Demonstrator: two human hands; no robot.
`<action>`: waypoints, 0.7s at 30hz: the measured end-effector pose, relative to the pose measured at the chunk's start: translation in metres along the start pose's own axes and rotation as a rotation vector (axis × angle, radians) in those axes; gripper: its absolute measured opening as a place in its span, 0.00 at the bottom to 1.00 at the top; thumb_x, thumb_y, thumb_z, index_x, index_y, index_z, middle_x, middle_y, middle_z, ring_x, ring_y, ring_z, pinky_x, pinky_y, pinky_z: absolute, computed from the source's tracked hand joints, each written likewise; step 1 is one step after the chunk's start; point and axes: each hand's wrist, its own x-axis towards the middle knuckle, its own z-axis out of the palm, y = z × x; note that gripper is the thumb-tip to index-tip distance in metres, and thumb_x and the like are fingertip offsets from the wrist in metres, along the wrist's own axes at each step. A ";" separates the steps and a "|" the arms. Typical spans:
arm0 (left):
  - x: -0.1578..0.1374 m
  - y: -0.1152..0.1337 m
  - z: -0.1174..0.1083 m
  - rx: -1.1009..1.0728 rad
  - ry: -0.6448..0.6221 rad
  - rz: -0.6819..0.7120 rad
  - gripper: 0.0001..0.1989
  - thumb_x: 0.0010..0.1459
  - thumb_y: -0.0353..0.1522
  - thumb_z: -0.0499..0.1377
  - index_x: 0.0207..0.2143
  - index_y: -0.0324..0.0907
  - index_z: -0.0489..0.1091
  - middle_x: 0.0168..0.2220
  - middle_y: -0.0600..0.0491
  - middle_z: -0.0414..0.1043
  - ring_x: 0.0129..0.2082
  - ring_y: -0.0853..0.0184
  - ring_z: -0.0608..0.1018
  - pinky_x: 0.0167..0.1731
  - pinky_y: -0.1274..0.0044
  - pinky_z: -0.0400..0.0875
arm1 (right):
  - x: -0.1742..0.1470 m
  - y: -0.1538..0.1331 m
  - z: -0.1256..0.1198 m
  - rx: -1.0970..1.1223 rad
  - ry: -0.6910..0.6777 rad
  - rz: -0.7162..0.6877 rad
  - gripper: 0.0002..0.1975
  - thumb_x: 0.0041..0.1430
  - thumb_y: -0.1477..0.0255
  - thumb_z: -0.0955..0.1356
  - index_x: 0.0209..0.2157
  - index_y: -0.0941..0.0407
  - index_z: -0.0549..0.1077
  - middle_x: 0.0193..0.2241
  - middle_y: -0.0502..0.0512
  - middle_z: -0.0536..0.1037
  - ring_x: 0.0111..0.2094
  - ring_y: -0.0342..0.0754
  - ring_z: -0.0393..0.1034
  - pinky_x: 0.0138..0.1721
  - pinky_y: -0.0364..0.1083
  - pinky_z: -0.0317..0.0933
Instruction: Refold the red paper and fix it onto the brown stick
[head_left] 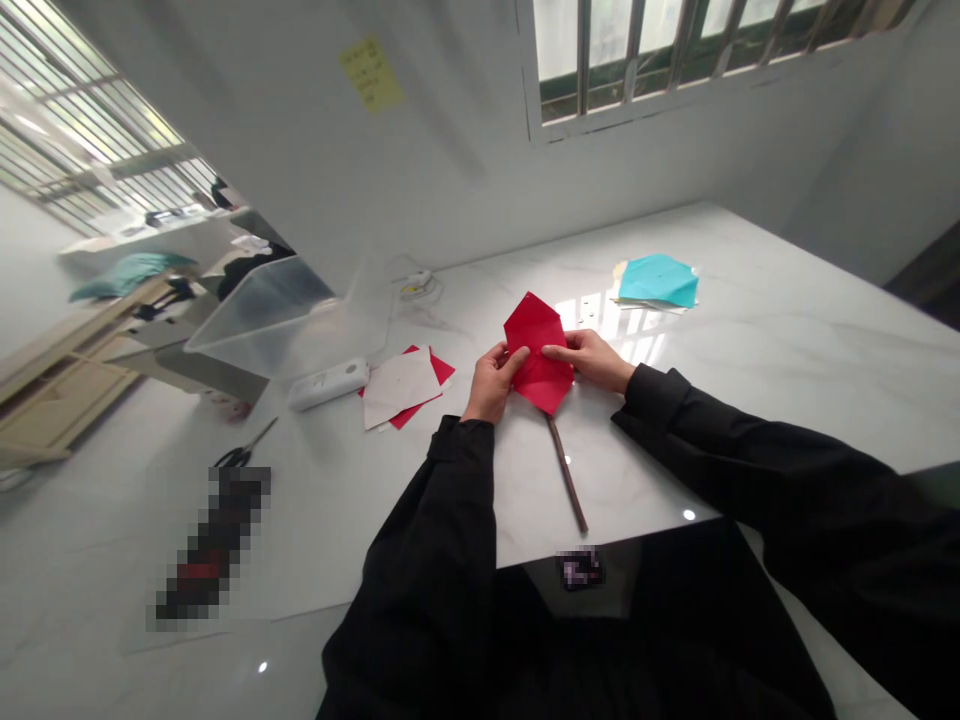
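A red piece of paper (541, 380), cut to a many-sided shape, is held between my two hands above the white table. My left hand (495, 380) grips its left edge, thumb on top and fingers behind. On the right edge, my right hand (592, 358) pinches it the same way, thumb pressed near the middle. A thin brown stick (568, 475) runs from under the paper's lower tip toward the table's front edge. Whether the stick is joined to the paper cannot be seen.
Left of my hands lie white paper (397, 385) over red sheets, a white elongated device (328, 384) and scissors (244, 450). Behind these stands a clear plastic bin (277, 315). Turquoise paper (658, 281) tops a stack at the back right. A blurred-out dark item (214, 550) lies front left.
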 end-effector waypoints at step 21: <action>-0.012 0.012 -0.001 0.222 0.134 0.071 0.28 0.56 0.35 0.64 0.60 0.53 0.68 0.45 0.53 0.76 0.26 0.74 0.76 0.30 0.79 0.75 | 0.008 0.004 0.000 0.312 0.161 0.122 0.22 0.48 0.58 0.79 0.38 0.60 0.79 0.40 0.62 0.84 0.37 0.52 0.79 0.40 0.49 0.74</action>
